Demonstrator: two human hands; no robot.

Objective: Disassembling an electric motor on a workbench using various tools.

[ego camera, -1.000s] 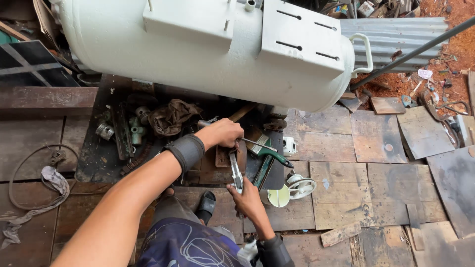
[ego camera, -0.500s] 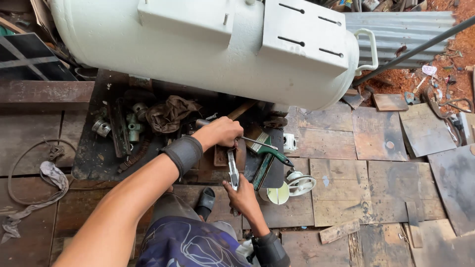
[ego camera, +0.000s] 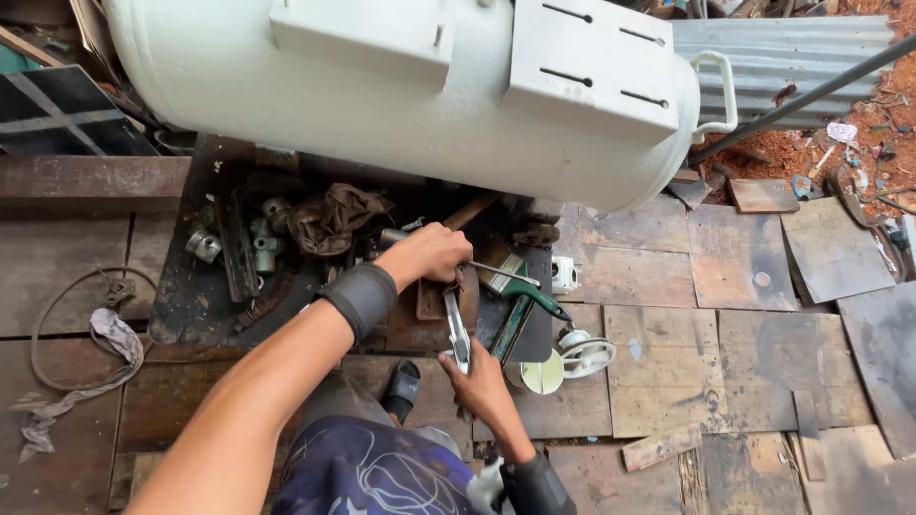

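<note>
My left hand (ego camera: 431, 256), with a dark wristband on the forearm, is closed over a small rusty part (ego camera: 447, 298) on a greasy dark plate (ego camera: 191, 305) under a large white tank (ego camera: 401, 86). My right hand (ego camera: 482, 386) grips the lower end of a metal wrench (ego camera: 458, 329) whose head reaches up to that part below my left hand. A green-handled screwdriver (ego camera: 534, 294) lies just right of my left hand.
A brown rag (ego camera: 329, 217), metal fittings (ego camera: 262, 238) and a hammer handle (ego camera: 468, 212) lie on the plate. A white pulley (ego camera: 584, 351) and a pale disc (ego camera: 544, 374) sit on rusty sheet-metal flooring. A cord and rag (ego camera: 86, 343) lie at left, corrugated sheet (ego camera: 782, 48) top right.
Both hands stay on the part and the wrench; the wrench has shifted slightly. The view has moved a little closer.
</note>
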